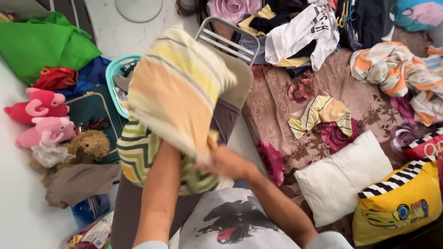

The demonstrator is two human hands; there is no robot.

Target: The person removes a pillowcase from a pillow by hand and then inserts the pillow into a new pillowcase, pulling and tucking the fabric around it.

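A pillow in a yellow, orange and white striped case (177, 87) is held up in front of me, blurred by motion. My left forearm runs up into the open end of the case, so my left hand is hidden inside it. My right hand (224, 162) grips the lower edge of the case. Under the case, a green zigzag-patterned cloth (138, 152) shows near my lap.
A bare white pillow (344, 177) and a yellow cushion (399, 205) lie on the floral bed at right, with a striped pillowcase (320, 113) and heaped clothes (300, 32). A metal chair (230, 39), teal basket (115, 74), plush toys (46, 120) and green bag (41, 46) stand left.
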